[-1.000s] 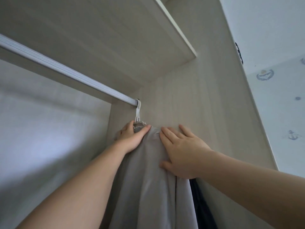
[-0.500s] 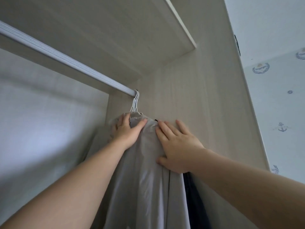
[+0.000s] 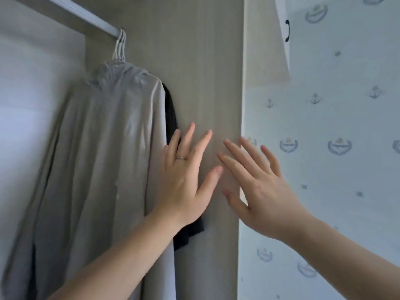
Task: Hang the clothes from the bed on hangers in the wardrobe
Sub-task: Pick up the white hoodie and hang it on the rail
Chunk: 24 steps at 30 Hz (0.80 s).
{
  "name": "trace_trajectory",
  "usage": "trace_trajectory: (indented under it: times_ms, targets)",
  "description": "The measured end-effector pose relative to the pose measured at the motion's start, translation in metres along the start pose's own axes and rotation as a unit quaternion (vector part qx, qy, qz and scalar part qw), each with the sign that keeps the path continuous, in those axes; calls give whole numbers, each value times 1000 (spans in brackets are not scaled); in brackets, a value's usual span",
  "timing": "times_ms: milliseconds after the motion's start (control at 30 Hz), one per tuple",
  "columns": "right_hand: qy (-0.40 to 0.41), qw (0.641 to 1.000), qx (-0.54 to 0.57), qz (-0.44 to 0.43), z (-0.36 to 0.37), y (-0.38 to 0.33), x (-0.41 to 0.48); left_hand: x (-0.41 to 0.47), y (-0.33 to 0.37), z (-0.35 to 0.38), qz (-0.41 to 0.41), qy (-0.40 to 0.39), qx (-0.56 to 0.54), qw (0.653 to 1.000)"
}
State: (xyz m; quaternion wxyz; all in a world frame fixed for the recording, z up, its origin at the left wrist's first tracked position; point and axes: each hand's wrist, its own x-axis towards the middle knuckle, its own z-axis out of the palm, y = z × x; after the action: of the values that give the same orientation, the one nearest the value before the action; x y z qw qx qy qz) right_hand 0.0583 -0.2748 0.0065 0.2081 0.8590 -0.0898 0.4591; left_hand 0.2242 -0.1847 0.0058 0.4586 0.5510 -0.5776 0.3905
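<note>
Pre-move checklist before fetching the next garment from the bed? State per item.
1. Hanger hooks over the rail: ok.
2. Grey garment hanging below the hooks, draped full length: ok.
3. Dark garment behind it on its own hanger: cannot tell, its top is hidden.
4. Left hand open, holding nothing: ok.
5. Right hand open, holding nothing: ok.

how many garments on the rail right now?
2. A grey garment hangs at the end of the rail; a dark garment hangs behind it, next to the wardrobe side panel, mostly covered. Several hanger hooks are bunched there, so another may be hidden.
</note>
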Motion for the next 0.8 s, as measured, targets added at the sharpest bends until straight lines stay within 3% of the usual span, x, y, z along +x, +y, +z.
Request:
trace_trajectory:
  times_ms: [167,333,500,800]
  targets:
    - [-95,992,17,87,-13,38,-168,-98,84,59,-8,-124,-19,992]
    - [-211,951,16,225,-47,68,-334,-198,174,131,-39,-259,-87,961]
    - [-290,889,1,354,-100,88,-474,-277,265,206,-111,-378,-172,903]
    - [-314,764,-33,563,-171,123,-616,-329,400,316,-90,-545,-280,785]
